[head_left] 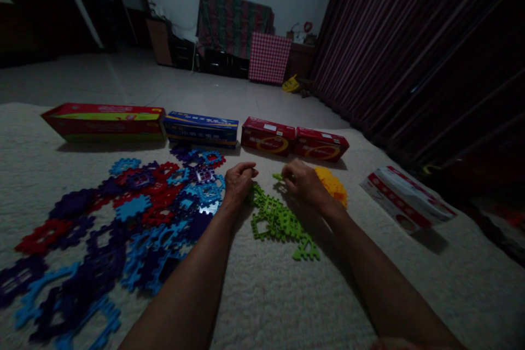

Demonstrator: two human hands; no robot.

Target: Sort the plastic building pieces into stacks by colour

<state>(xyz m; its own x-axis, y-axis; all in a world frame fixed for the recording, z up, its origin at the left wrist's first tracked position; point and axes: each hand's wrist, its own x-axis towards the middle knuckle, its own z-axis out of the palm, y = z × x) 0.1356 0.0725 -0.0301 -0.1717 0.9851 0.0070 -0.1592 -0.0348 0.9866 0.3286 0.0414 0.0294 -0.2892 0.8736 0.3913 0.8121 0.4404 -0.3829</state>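
Observation:
My left hand [239,180] rests on the cream rug with its fingers curled shut, touching the far edge of a pile of green interlocking plastic tiles [279,220]. What it holds, if anything, is hidden. My right hand [301,179] has its fingers pinched on a green tile [279,177] at the pile's far end. A small heap of yellow tiles [333,185] lies just right of that hand. A wide spread of blue, purple and red tiles [135,213] covers the rug on the left.
Along the rug's far edge stand a long red box [104,120], a blue box [200,128] and two red boxes [293,141]. A white and red box [406,197] lies at the right. A dark striped curtain [410,44] hangs on the right.

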